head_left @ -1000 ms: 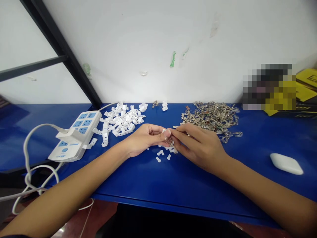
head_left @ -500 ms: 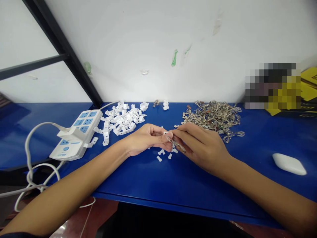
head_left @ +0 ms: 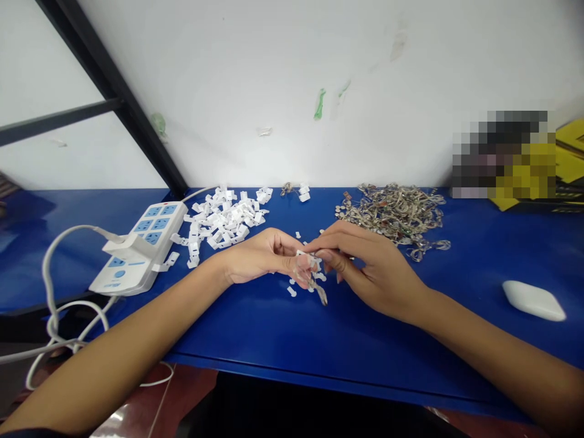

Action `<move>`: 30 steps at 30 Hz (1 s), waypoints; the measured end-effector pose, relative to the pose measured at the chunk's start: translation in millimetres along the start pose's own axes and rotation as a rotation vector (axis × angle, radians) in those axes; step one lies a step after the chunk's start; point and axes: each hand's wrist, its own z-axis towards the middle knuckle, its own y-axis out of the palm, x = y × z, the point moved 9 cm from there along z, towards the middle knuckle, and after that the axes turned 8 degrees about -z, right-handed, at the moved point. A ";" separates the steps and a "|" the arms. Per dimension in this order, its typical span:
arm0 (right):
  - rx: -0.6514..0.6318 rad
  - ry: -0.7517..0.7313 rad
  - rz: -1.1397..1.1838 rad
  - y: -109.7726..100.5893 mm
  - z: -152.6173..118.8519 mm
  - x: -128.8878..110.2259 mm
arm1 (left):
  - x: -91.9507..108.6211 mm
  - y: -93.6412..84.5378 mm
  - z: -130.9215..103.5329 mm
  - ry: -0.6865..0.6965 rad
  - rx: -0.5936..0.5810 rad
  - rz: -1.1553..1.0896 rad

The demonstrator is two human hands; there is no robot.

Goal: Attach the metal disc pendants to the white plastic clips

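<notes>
Over the middle of the blue table, my left hand [head_left: 267, 258] pinches a small white plastic piece [head_left: 301, 253], mostly covered by the fingers. A bundle of thin beige wire [head_left: 319, 291] hangs from it below the thumb. My right hand [head_left: 369, 261] meets it from the right, its thumb and index finger closed at the edge of the white piece. Under the hands lie several tiny white tabs [head_left: 292, 292]. Behind my left hand is a heap of white plastic pieces [head_left: 228, 216]; behind my right hand, a tangled pile of beige wires [head_left: 396, 210].
A white power strip [head_left: 137, 249] with a plugged-in adapter and looping cable lies at the left. Rounded white case [head_left: 533, 300] on the right. One wire bundle and white pieces [head_left: 303, 193] sit near the wall. A yellow and black box [head_left: 568, 164] stands at the far right.
The wire bundle has swung from pointing right to hanging down below the left thumb. My right fingers have shifted from around the wire to the white piece's edge.
</notes>
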 end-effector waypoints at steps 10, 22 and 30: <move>-0.119 0.144 0.180 14.7 -5.7 9.7 | 7.0 6.0 -4.5 0.009 -0.049 0.171; -0.183 0.267 0.278 22.1 -7.8 16.4 | 6.7 7.9 -6.3 -0.007 -0.025 0.379; -0.012 0.389 0.280 9.7 -9.3 29.8 | 23.2 14.3 -4.6 0.218 0.081 0.513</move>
